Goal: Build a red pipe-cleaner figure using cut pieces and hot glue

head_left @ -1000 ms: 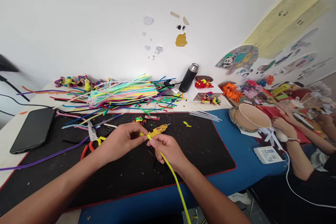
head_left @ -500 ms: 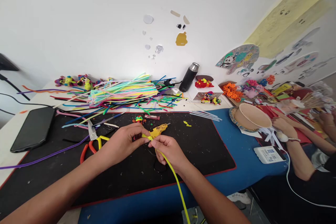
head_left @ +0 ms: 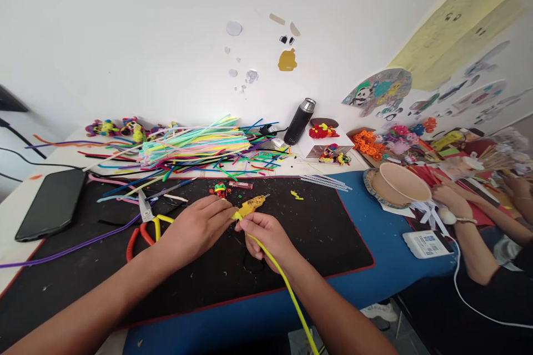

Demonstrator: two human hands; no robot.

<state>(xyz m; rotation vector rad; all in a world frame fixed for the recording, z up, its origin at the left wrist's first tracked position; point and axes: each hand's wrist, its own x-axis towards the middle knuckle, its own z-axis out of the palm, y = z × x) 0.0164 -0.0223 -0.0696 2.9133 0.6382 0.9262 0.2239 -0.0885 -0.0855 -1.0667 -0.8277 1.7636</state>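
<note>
A long yellow pipe cleaner [head_left: 287,282] runs from my fingers down past the table's front edge. My right hand [head_left: 266,236] pinches it close to its upper end. My left hand [head_left: 202,227] is closed over the short end, fingertips meeting those of the right. Just behind the fingertips lies a yellow glue gun [head_left: 252,206], its nozzle pointing right. A small pipe-cleaner figure [head_left: 220,190] with a green and yellow top sits beyond my left hand. To the left rest scissors [head_left: 146,213] with red and yellow handles.
A heap of coloured pipe cleaners [head_left: 195,144] lies along the wall. Nearby are a black flask [head_left: 298,122], a white box [head_left: 318,147] and a phone [head_left: 52,202]. At right, a co-worker's arm [head_left: 468,233] reaches beside a beige bowl [head_left: 402,183].
My left hand has turned over, its fingers now straighter and laid across the pipe cleaner's short end. The right hand keeps its pinch; the hanging tail has swung slightly right.
</note>
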